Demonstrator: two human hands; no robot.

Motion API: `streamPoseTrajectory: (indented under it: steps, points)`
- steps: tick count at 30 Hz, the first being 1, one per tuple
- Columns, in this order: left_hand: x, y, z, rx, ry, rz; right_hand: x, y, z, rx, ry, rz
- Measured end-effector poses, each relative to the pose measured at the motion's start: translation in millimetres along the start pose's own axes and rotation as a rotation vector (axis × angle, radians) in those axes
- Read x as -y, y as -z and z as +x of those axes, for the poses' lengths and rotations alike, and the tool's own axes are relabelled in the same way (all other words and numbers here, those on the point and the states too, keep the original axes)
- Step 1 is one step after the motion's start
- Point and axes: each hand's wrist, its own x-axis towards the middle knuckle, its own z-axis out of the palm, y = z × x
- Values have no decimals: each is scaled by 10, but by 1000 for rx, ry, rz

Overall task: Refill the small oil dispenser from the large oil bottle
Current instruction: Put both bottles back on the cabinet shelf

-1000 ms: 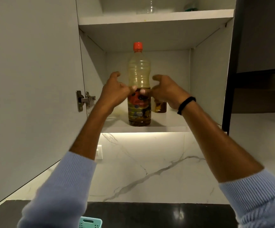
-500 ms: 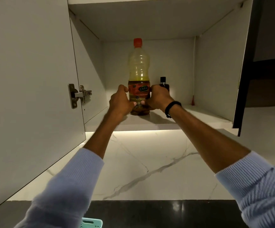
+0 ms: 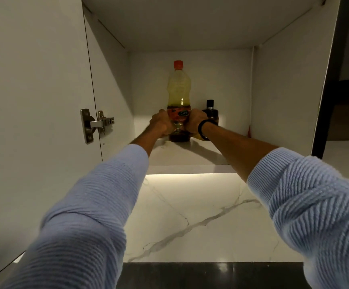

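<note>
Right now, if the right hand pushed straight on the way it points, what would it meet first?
The large oil bottle, which the right hand grips; behind that, probably the cabinet's back wall. The small dark bottle seems off its line.

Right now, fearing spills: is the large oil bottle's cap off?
No, the orange cap sits on the large oil bottle.

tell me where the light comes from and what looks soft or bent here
Head view: a light strip under the cabinet shelf lights the marble wall; the wide lens stretches the near sleeves; the large oil bottle is fairly sharp; glare dots the black counter.
</note>
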Motion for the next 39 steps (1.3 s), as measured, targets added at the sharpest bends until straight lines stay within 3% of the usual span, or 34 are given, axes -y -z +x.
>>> streamPoseTrajectory:
  steps: [4, 8, 18, 26, 36, 39]
  points:
    - [6, 12, -9, 3, 11, -73, -14, 52, -36, 10, -8, 9]
    - [-7, 148, -291, -67, -27, -290, -22, 160, -345, -16, 23, 85]
    - [59, 569, -2345, -227, -94, -695, 1, 167, -1541, -109, 167, 462]
    - [120, 686, -3357, -375, 12, -562, 343, 339, -2506, -121, 262, 641]
    - [-8, 1337, -4693, -767, 188, -298, 918, 615, -3455, 9, 416, 787]
    - [-27, 1591, -5057, -952, 203, -185, 1212, 691, -3742, 45, 473, 849]
